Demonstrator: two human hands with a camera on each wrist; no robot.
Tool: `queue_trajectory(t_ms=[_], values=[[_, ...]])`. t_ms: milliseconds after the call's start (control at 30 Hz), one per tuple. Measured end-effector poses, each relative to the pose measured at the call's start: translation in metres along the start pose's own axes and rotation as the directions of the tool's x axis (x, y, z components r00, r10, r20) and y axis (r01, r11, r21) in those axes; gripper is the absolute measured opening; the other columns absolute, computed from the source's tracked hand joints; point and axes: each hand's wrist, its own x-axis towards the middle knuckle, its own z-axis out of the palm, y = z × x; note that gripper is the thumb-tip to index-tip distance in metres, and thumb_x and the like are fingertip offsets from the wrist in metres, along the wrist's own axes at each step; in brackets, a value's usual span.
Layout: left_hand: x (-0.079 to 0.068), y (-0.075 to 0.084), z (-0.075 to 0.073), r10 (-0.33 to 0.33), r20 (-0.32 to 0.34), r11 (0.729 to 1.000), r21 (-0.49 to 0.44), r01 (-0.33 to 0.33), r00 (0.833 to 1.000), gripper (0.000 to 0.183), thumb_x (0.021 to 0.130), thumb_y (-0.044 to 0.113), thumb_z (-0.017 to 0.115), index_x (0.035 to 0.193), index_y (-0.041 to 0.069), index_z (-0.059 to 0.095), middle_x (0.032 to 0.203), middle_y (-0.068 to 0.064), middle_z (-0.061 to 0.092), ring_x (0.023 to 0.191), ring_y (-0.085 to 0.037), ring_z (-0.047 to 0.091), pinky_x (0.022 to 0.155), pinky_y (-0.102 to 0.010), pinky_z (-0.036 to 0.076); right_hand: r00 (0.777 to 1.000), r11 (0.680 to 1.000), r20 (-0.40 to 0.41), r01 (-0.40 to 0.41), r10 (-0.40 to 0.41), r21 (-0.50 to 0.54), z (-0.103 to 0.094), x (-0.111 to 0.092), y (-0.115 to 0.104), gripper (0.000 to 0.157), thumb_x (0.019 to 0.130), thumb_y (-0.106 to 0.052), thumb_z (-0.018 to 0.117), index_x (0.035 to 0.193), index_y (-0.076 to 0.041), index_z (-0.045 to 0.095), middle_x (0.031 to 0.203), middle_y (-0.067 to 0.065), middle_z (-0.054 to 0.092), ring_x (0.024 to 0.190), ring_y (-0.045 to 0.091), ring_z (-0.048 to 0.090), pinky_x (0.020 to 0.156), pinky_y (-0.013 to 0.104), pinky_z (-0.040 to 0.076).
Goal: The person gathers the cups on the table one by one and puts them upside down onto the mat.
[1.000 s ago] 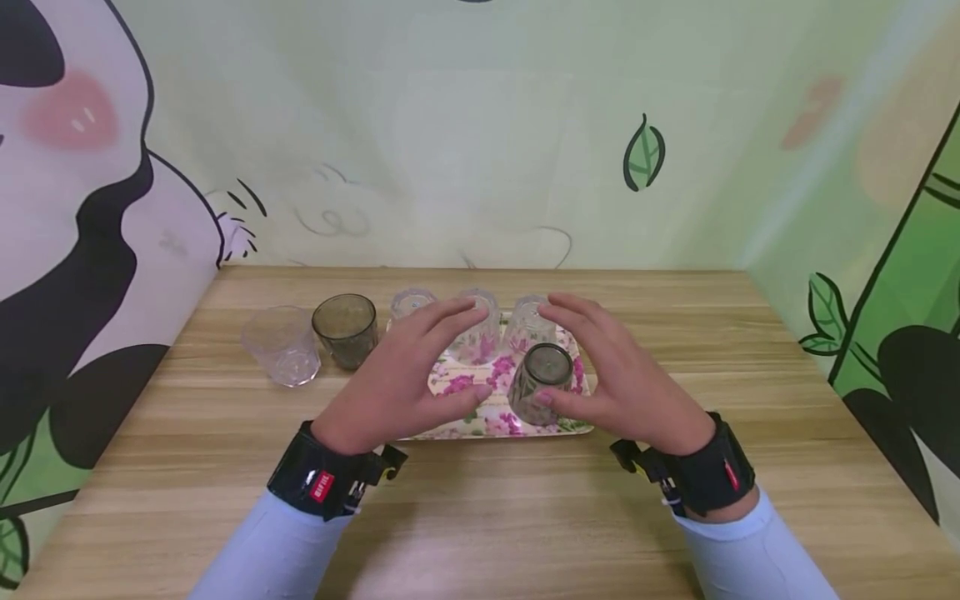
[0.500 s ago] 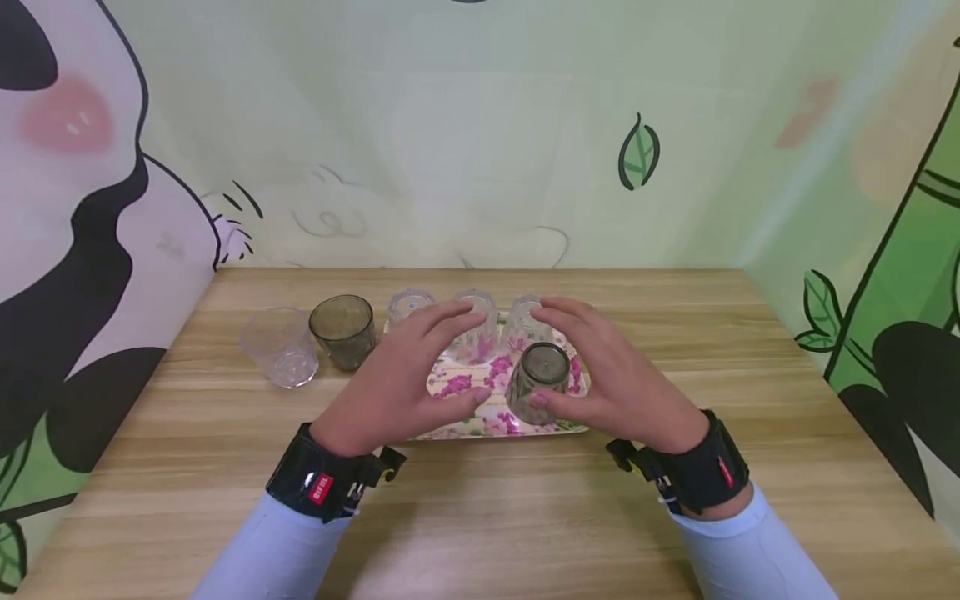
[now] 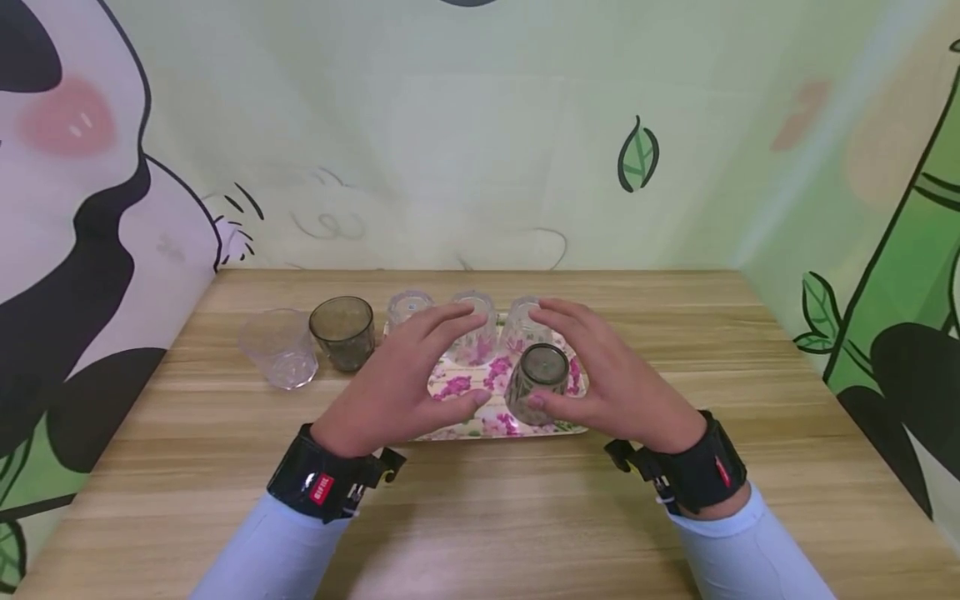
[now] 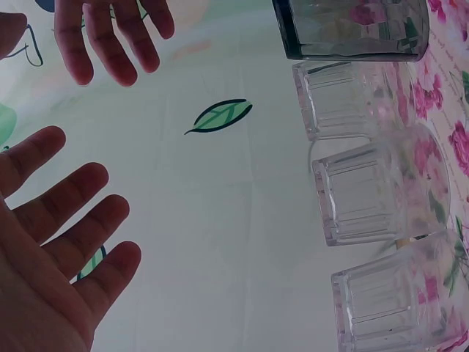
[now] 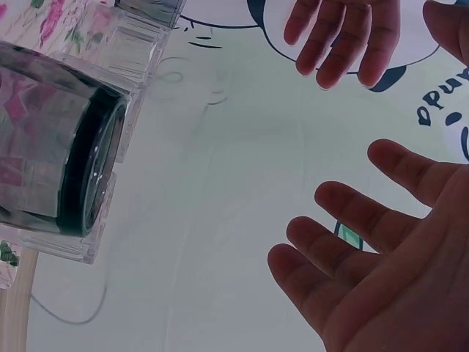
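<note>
My left hand (image 3: 405, 379) and right hand (image 3: 618, 379) hover over the near part of a floral tray (image 3: 457, 429), palms facing each other, fingers spread, holding nothing. A grey glass (image 3: 537, 387) stands upside down at the tray's near right, its lower side overlapped by my right thumb in the head view. Along the tray's back are three clear glasses, also upside down: a left one (image 3: 409, 305), a middle one (image 3: 474, 333) and a right one (image 3: 525, 325). The left wrist view shows the grey glass (image 4: 359, 29) and the clear row (image 4: 381, 194) well apart from the fingers.
Left of the tray, on the wooden table (image 3: 480, 533), a grey glass (image 3: 343, 333) stands mouth up. Beside it is a clear glass (image 3: 281, 350), also mouth up. A printed cloth wall (image 3: 450, 150) closes off the back and both sides.
Both hands keep the same pose above the tray, and the glasses stay put. Only a slight shift of the head view shows.
</note>
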Motion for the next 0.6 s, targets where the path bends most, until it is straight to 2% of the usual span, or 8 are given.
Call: queue_trajectory(t_ms=[233, 333, 500, 600], values=[[0.0, -0.001, -0.002, -0.001, -0.02, 1.0, -0.001, 0.001, 1.0, 0.072, 0.086, 0.04, 0.073, 0.147, 0.013, 0.048, 0.149, -0.015, 0.055, 0.137, -0.03, 0.05, 0.111, -0.055, 0.051, 1.0, 1.0, 0.002, -0.007, 0.007, 0.0, -0.002, -0.001, 0.001, 0.086, 0.083, -0.037, 0.079, 0.153, -0.013, 0.036, 0.159, 0.019, 0.039, 0.145, 0.035, 0.037, 0.113, 0.066, 0.044], [0.001, -0.003, -0.004, 0.015, -0.076, 1.0, 0.009, -0.014, 0.997, 0.066, 0.087, 0.035, 0.073, 0.144, 0.011, 0.051, 0.145, -0.018, 0.057, 0.134, -0.032, 0.052, 0.108, -0.055, 0.052, 1.0, 1.0, -0.002, 0.0, 0.0, 0.004, -0.002, -0.002, 0.001, 0.085, 0.083, -0.036, 0.079, 0.153, -0.011, 0.037, 0.159, 0.02, 0.039, 0.145, 0.036, 0.037, 0.113, 0.066, 0.044], [0.0, -0.007, -0.011, 0.037, -0.2, 0.999, 0.046, -0.029, 0.979, 0.062, 0.087, 0.032, 0.074, 0.14, 0.007, 0.055, 0.142, -0.021, 0.058, 0.132, -0.035, 0.052, 0.107, -0.059, 0.05, 1.0, 1.0, -0.001, -0.003, 0.003, 0.009, -0.003, -0.002, 0.001, 0.084, 0.083, -0.035, 0.078, 0.152, -0.011, 0.037, 0.158, 0.021, 0.04, 0.144, 0.037, 0.037, 0.112, 0.067, 0.043], [-0.002, -0.011, -0.014, 0.0, -0.199, 0.997, 0.078, 0.016, 0.98, 0.065, 0.087, 0.035, 0.072, 0.142, 0.007, 0.053, 0.144, -0.023, 0.057, 0.133, -0.038, 0.052, 0.108, -0.062, 0.049, 1.0, 1.0, 0.006, 0.001, -0.001, 0.008, -0.003, -0.001, 0.002, 0.083, 0.084, -0.035, 0.078, 0.152, -0.01, 0.038, 0.158, 0.022, 0.04, 0.144, 0.038, 0.038, 0.112, 0.067, 0.043]])
